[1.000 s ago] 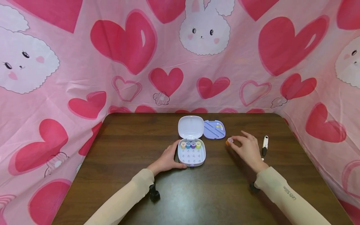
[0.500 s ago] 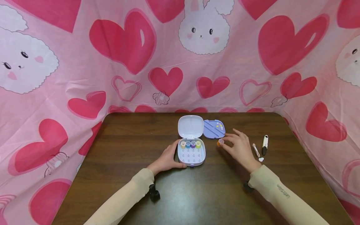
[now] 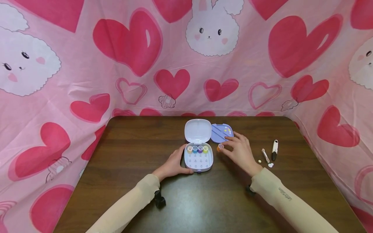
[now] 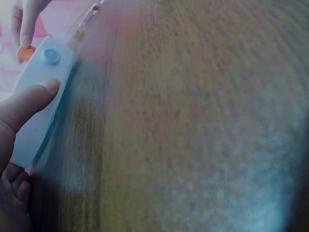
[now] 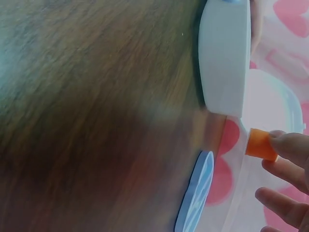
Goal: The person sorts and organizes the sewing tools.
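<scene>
My left hand [image 3: 172, 164] grips the left side of an open white sewing box [image 3: 199, 163], its thumb along the front [image 4: 41, 99]. Inside, a back row of several small thread spools [image 3: 200, 149] in cream, blue, purple and yellow-green sits on pegs, with bare pegs in front. The box's lid [image 3: 197, 131] stands raised behind. To the right of the box, my right hand [image 3: 240, 152] pinches an orange thread spool [image 5: 260, 144] between thumb and finger, held above the table in the right wrist view.
A lavender tray [image 3: 217, 134] holding small white and yellow buttons lies behind, right of the lid. Farther right are a white-and-black handled tool [image 3: 275, 150], a slim pale bundle [image 3: 265, 155] and small white pieces [image 3: 270, 165]. Pink patterned cloth [image 3: 172, 38] hangs behind the brown table [image 3: 140, 139].
My right hand has carried the orange spool leftward, closer to the box, uncovering the pale bundle and white pieces. My left hand has stayed on the box.
</scene>
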The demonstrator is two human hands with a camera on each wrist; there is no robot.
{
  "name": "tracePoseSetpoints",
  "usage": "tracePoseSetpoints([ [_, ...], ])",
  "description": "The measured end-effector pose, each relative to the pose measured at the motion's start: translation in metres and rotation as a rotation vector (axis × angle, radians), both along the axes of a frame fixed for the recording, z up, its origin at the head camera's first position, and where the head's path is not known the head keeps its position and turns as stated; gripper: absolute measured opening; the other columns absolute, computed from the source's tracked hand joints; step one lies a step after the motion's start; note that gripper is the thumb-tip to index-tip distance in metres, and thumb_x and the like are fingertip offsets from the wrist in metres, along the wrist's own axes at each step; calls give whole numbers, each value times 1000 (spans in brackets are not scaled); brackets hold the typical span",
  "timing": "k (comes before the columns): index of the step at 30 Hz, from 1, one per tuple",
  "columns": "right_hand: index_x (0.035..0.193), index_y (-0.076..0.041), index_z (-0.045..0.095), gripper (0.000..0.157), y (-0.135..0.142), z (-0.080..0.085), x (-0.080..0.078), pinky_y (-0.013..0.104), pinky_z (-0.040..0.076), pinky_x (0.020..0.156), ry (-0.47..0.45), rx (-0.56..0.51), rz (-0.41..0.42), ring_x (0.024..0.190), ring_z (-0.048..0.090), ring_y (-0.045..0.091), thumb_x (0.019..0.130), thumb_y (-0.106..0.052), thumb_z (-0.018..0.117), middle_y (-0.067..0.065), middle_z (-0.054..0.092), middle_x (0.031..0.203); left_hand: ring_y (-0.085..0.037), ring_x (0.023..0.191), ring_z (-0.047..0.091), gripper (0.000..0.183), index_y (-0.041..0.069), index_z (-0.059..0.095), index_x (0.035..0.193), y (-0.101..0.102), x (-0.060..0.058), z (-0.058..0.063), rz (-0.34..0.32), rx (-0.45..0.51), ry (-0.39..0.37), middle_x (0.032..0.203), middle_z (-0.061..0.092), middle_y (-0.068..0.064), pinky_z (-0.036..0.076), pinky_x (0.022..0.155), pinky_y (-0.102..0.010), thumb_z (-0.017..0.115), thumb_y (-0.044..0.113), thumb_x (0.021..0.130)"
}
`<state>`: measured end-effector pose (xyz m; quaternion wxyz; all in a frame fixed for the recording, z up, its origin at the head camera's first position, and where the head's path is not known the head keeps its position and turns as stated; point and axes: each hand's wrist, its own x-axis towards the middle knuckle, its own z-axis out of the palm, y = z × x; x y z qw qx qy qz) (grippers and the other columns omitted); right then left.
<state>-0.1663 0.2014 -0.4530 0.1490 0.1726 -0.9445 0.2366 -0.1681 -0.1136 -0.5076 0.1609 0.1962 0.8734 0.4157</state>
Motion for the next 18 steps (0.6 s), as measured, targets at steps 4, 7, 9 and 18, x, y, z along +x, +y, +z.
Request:
tracePoseSetpoints([
  [4,99,-9,84,24,-4,0,-1,66,30,111,16,7,16,135,48,51,83,-25,89,21,73,123,-31,148,33,118,16,18,165,0,-1,0,-3,1,7,164,35,-8,28,122,-58,93,42,77],
  [7,99,-9,84,24,-7,1,-1,66,29,112,8,9,22,135,48,51,83,-27,88,21,73,123,-31,147,33,118,17,18,165,0,-1,0,-4,2,5,165,35,-8,27,122,-58,93,41,78],
  [9,100,-10,84,24,-9,2,-1,67,29,113,-1,16,24,135,48,51,84,-26,88,20,73,123,-31,147,34,118,16,18,165,0,-1,0,-4,1,4,164,35,-8,28,122,-58,93,41,78],
  [18,103,-11,84,26,-22,3,-1,66,28,114,-38,10,36,137,47,51,85,-29,87,18,73,125,-31,148,34,119,16,18,165,-1,0,0,-5,6,0,164,35,-9,28,122,-58,94,42,77],
])
